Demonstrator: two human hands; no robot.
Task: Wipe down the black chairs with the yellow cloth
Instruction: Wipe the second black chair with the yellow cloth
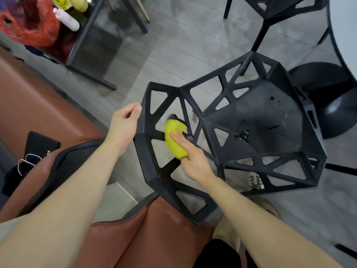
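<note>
Left grip (125, 125) is wrapped onto the outer rim of the black chair (257, 117), right at the upper corner of the backrest frame. Fingers curl over the edge and the thumb tip sits against the rim, so it's properly holding on.

Right grip (192, 160) isn't really clamping anything. Its fingers lie pretty much straight on top of the yellow cloth (174, 141) and press it flat against one of the lattice struts in the backrest, just inside the rim the other hand holds. Can't see the thumb, it's tucked under somewhere. The cloth is bunched into a little pad, with most of it poking out past the fingertips.

The chair itself stands on the grey tiled floor (173, 45), backrest toward the person, jammed up near the brown leather seat (164, 238). The flat seat panel has wet drops and smears (242, 135) scattered across it, mostly toward its far edge. A second black chair (270, 8) stands further off, next to the white round surface (345, 35).
</note>
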